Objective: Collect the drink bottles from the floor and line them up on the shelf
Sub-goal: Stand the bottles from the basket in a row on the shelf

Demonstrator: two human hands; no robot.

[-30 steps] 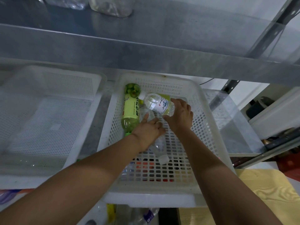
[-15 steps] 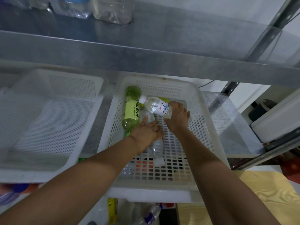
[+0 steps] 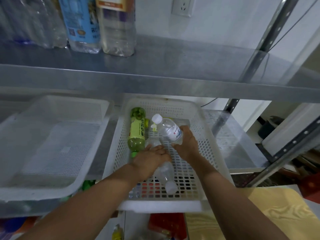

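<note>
Right hand (image 3: 186, 144) grips the small water bottle (image 3: 170, 129) by its base, tilted over the white basket (image 3: 161, 205) — set it parallel to the green tea bottle (image 3: 136, 132) (caps matching), left hand (image 3: 150, 159) steadying the lying clear bottle (image 3: 165, 172) — can't tell if it's gripping.

1 head view, down onto shelf (image 3: 190, 63)

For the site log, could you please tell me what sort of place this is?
Probably a storeroom or a shop's back room: bare metal shelving, white perforated baskets with drink bottles lying in one, and large bottles standing in a row above.
</note>
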